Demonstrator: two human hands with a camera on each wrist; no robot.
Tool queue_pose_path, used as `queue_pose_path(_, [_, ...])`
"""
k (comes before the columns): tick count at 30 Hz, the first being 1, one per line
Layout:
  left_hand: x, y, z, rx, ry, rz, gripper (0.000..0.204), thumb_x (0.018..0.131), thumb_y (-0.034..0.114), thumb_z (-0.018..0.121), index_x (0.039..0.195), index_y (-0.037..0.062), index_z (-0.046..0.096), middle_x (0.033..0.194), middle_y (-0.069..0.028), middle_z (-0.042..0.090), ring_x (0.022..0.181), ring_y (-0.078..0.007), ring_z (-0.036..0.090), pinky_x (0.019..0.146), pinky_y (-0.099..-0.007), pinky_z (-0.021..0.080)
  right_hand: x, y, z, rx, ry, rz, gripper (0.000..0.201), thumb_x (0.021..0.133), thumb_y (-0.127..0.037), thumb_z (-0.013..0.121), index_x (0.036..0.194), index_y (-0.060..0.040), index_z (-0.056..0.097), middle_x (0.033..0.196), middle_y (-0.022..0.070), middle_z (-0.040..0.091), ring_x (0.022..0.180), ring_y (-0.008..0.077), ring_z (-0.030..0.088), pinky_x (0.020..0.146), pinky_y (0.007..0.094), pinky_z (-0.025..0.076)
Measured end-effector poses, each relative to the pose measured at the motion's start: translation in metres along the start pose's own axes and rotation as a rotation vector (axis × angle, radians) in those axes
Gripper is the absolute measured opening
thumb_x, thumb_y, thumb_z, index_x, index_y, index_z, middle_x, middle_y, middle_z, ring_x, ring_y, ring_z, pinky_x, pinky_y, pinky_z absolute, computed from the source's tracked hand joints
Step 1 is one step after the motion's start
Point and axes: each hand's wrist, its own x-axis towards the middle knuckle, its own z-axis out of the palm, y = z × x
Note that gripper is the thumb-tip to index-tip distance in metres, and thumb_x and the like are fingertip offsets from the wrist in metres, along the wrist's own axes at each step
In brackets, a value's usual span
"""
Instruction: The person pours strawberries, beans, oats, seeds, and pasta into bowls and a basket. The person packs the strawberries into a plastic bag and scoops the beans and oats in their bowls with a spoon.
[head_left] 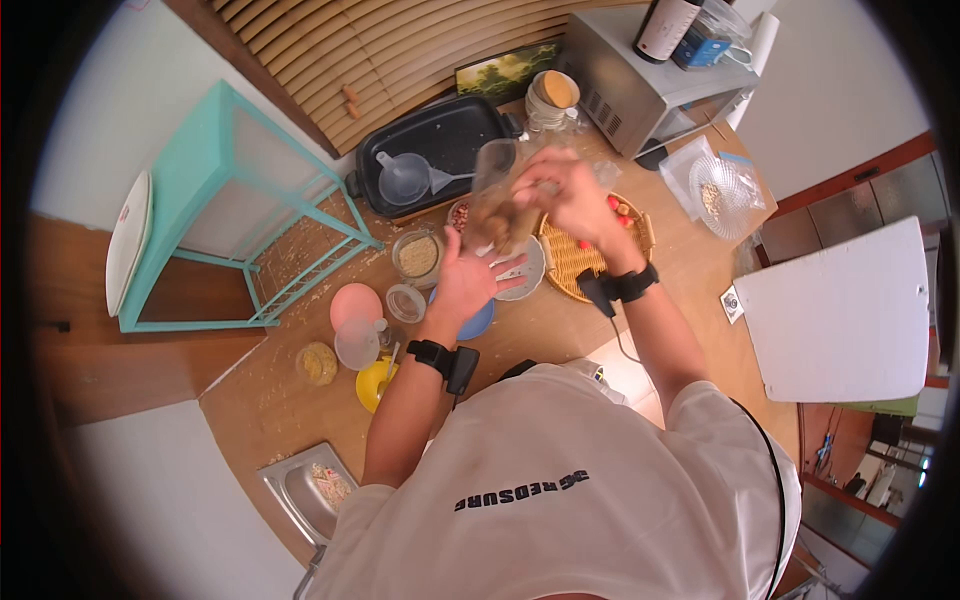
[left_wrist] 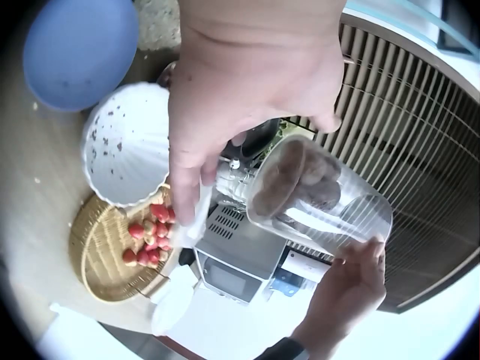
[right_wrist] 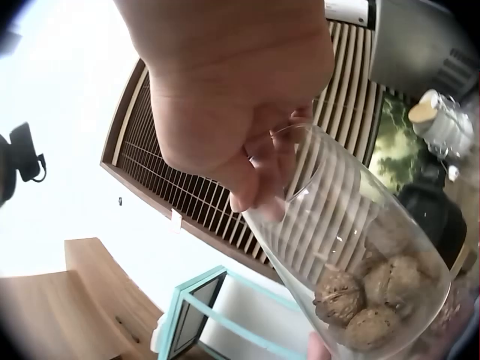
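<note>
My right hand [head_left: 565, 195] grips one end of a clear jar [right_wrist: 352, 247], thumb and fingers at its edge. The jar is tilted, and several walnuts [right_wrist: 371, 300] lie gathered at the end away from that hand. My left hand [head_left: 465, 285] is spread with its fingers extended, close beside the walnut end of the jar. Below the hands is a white fluted bowl [left_wrist: 127, 146] with small dark bits inside. A wicker basket [left_wrist: 94, 251] with red-and-tan pieces [left_wrist: 154, 236] stands to the right of the bowl in the head view.
Behind the hands sits a black pan [head_left: 450, 140] holding a clear scoop [head_left: 403, 178] and a funnel [head_left: 450, 180]. At left are a jar of grain [head_left: 416, 255], a pink lid [head_left: 356, 308], a yellow bowl [head_left: 375, 385] and a teal rack [head_left: 220, 200]. A microwave [head_left: 610, 80] stands back right.
</note>
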Motion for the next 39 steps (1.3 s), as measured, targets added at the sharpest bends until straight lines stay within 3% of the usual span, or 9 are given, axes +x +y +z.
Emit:
queue_pose_path(7, [-0.010,-0.011,-0.025,-0.179,0.212,0.110,0.064,0.086,0.066,0.045,0.126,0.0169,0.053,0.121,-0.0127,0.058,0.107,-0.0378,0.054,0.079,-0.0462,0.046,-0.034,0.025,0.036,0.670,-0.008,0.111,0.014,0.085,-0.017,0.066,0.086,-0.0028,0.068,0.087,0.0048,0.064,0.084,0.0177,0.058,0.076,0.0317,0.046])
queue_pose_path(9, [-0.020,-0.014,-0.031,-0.185,0.210,0.101,0.063,0.086,0.065,0.045,0.126,0.0178,0.053,0.121,-0.0126,0.058,0.106,-0.0378,0.054,0.077,-0.0453,0.045,-0.049,0.085,0.042,0.889,0.347,0.626,0.021,0.090,-0.019,0.058,0.085,-0.0003,0.065,0.085,0.0058,0.064,0.079,0.0159,0.059,0.072,0.0315,0.048])
queue_pose_path(11, [-0.024,-0.014,-0.031,-0.182,0.198,0.097,0.061,0.086,0.065,0.045,0.126,0.0188,0.053,0.120,-0.0126,0.059,0.105,-0.0377,0.054,0.075,-0.0444,0.045,-0.077,0.152,0.056,0.455,0.122,0.758,0.023,0.090,-0.019,0.054,0.080,0.0001,0.063,0.081,0.0094,0.065,0.076,0.0176,0.060,0.070,0.0327,0.049])
queue_pose_path(13, [-0.026,-0.016,-0.031,-0.190,0.139,0.094,0.061,0.086,0.066,0.044,0.125,0.0197,0.054,0.119,-0.0124,0.059,0.105,-0.0384,0.053,0.075,-0.0441,0.044,-0.116,0.200,0.078,-0.262,-0.393,0.360,0.021,0.086,-0.015,0.055,0.078,0.0025,0.062,0.081,0.0137,0.066,0.071,0.0201,0.063,0.063,0.0336,0.051])
queue_pose_path(19, [-0.029,-0.019,-0.030,-0.174,0.082,0.081,0.062,0.087,0.067,0.041,0.126,0.0198,0.054,0.119,-0.0129,0.059,0.106,-0.0395,0.053,0.075,-0.0445,0.045,-0.144,0.186,0.102,-0.064,-0.787,0.901,0.026,0.080,-0.009,0.047,0.091,0.0043,0.067,0.082,0.0153,0.069,0.061,0.0269,0.067,0.056,0.0389,0.054])
queue_pose_path(29, [-0.018,-0.022,-0.030,-0.099,0.253,0.028,0.053,0.088,0.058,0.049,0.119,0.0155,0.054,0.117,-0.0109,0.059,0.103,-0.0316,0.057,0.074,-0.0489,0.045,-0.136,0.167,0.058,0.375,-0.841,0.947,0.031,0.081,-0.011,0.054,0.107,0.0033,0.063,0.089,0.0119,0.069,0.078,0.0208,0.067,0.065,0.0327,0.056])
queue_pose_path(31, [-0.017,-0.019,-0.015,0.037,0.357,0.026,0.048,0.088,0.055,0.053,0.116,0.0160,0.055,0.111,-0.0086,0.062,0.099,-0.0258,0.059,0.071,-0.0462,0.047,-0.131,0.173,0.050,0.287,-0.427,0.958,0.029,0.083,-0.015,0.054,0.107,-0.0006,0.064,0.091,0.0097,0.069,0.077,0.0192,0.067,0.066,0.0301,0.055])
queue_pose_path(35, [-0.005,-0.012,-0.022,0.224,0.288,-0.042,0.046,0.088,0.054,0.053,0.115,0.0169,0.056,0.109,-0.0081,0.063,0.097,-0.0251,0.059,0.071,-0.0452,0.046,-0.146,0.234,0.058,-0.015,-0.399,0.674,0.031,0.087,-0.019,0.051,0.111,-0.0038,0.063,0.093,0.0085,0.068,0.077,0.0187,0.066,0.068,0.0318,0.055])
queue_pose_path(39, [0.016,-0.013,-0.023,0.376,0.342,-0.070,0.045,0.087,0.054,0.055,0.113,0.0172,0.057,0.106,-0.0049,0.064,0.095,-0.0218,0.060,0.073,-0.0432,0.045,-0.119,0.155,0.030,0.638,-0.233,1.113,0.043,0.094,-0.034,0.042,0.124,-0.0062,0.057,0.113,0.0111,0.063,0.101,0.0285,0.061,0.085,0.0425,0.051])
